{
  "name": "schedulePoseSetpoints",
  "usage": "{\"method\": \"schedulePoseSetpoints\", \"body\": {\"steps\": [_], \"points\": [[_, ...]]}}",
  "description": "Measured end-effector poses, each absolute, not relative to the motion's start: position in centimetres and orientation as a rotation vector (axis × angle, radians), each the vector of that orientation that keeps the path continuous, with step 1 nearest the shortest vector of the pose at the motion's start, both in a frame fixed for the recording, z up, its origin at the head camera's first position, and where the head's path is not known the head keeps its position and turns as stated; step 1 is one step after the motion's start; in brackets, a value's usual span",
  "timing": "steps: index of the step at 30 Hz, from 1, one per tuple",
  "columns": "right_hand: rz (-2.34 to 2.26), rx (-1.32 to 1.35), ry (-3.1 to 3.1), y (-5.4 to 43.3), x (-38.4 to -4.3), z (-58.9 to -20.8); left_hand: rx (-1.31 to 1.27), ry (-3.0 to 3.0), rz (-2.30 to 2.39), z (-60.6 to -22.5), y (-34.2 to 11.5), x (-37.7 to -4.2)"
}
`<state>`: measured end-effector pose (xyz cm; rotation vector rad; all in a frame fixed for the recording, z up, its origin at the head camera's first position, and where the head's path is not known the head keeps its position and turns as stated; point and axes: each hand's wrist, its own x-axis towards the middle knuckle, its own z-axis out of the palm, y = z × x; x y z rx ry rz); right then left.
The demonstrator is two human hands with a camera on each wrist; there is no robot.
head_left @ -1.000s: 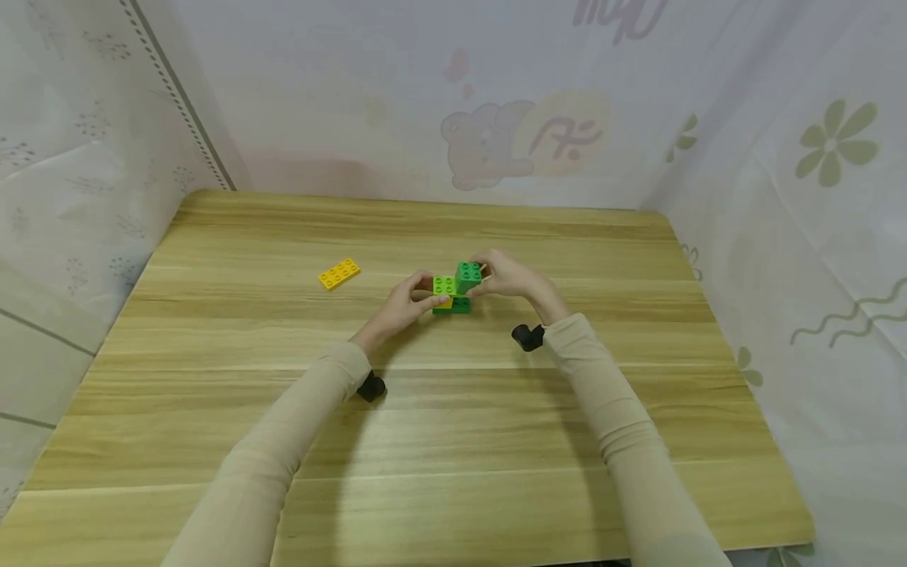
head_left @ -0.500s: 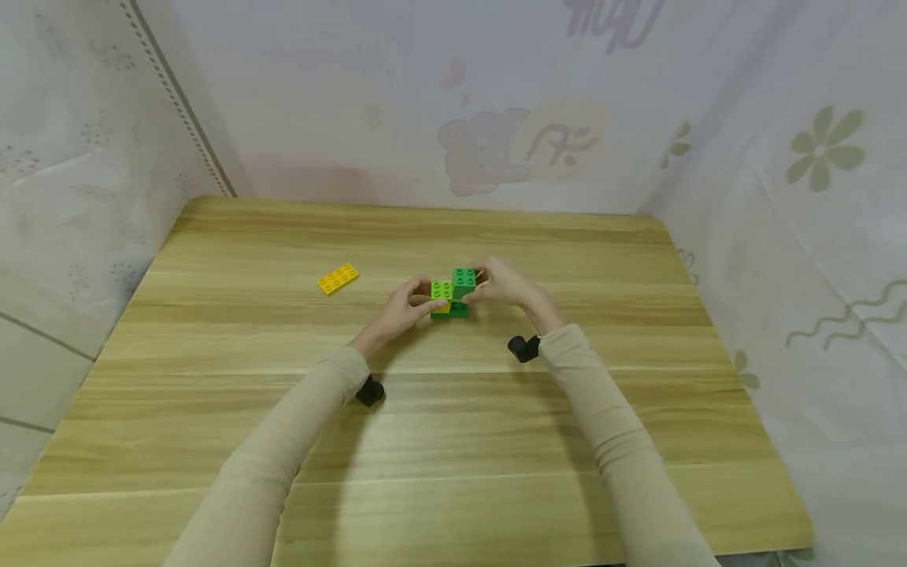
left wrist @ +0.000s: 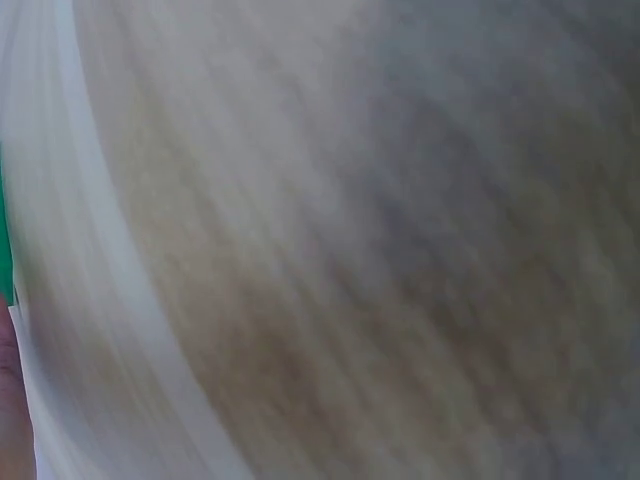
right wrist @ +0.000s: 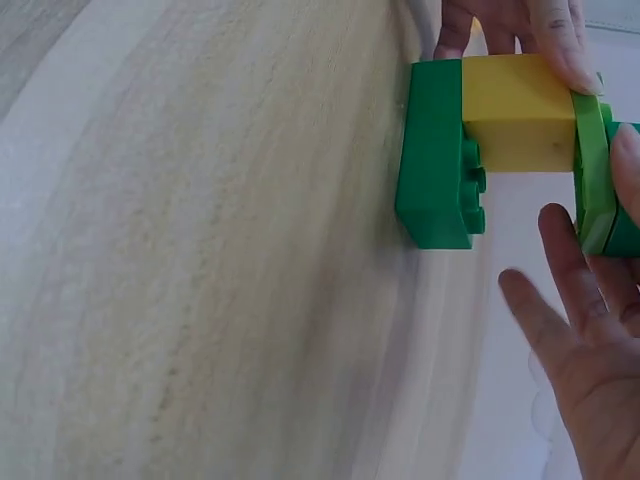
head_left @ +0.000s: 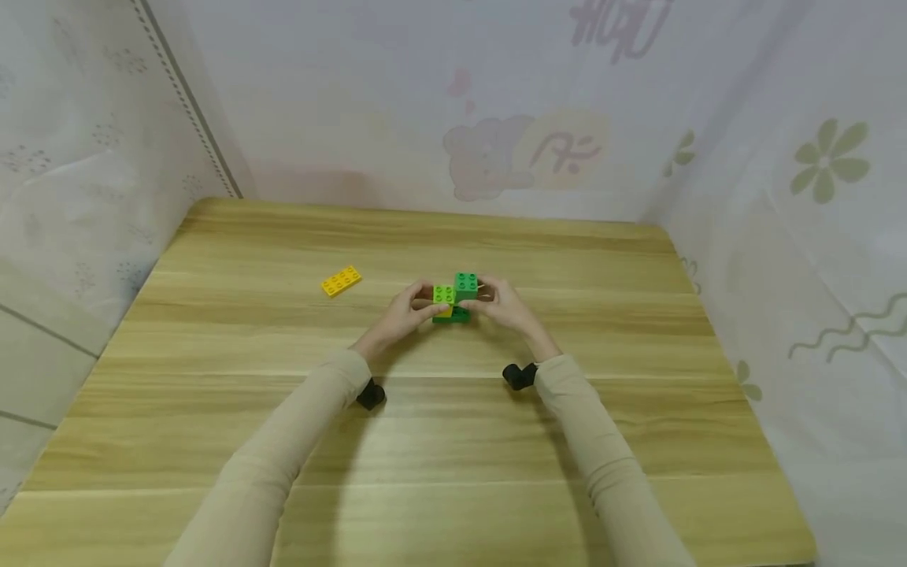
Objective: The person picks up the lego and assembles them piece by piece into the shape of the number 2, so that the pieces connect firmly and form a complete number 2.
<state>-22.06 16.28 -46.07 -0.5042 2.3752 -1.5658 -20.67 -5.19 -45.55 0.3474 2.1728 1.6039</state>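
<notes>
Several toy building bricks stand stacked between the two hands. At the bottom is a dark green brick with a yellow brick on its left half. Over the yellow brick lies a light green plate that juts out rightward past it. A smaller green brick sits on the plate's right end. My left hand pinches the stack from the left, its thumb by the yellow brick and the plate. From the right, my right hand pinches the small green brick, other fingers spread below the plate. The left wrist view catches only a green sliver and a fingertip.
A flat yellow plate with studs lies to the left of the stack on the wooden table. A patterned cloth hangs behind and at the sides. Black wrist cameras stick out by both cuffs.
My right wrist has come down towards the body, and the hand has turned around the small green brick. The left hand keeps its hold, and the stack's arrangement looks the same.
</notes>
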Motion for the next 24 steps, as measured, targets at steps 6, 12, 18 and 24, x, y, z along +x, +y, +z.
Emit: {"method": "schedulePoseSetpoints", "body": {"steps": [6, 12, 18, 24], "points": [[-1.484, -0.491, 2.423, 16.3, -22.0, -45.9, 0.359, 2.181, 1.618, -46.8, -5.1, -21.0], [-1.462, -0.494, 2.427, 16.2, -22.0, -45.9, 0.357, 2.228, 1.609, -48.5, -5.1, -21.4], [-1.447, -0.484, 2.416, 16.1, -22.0, -45.5, 0.347, 2.22, 1.63, -48.5, -5.1, -21.6], [-1.451, -0.478, 2.41, 16.1, -22.1, -45.2, 0.342, 2.224, 1.616, -48.4, -5.1, -21.7]]}}
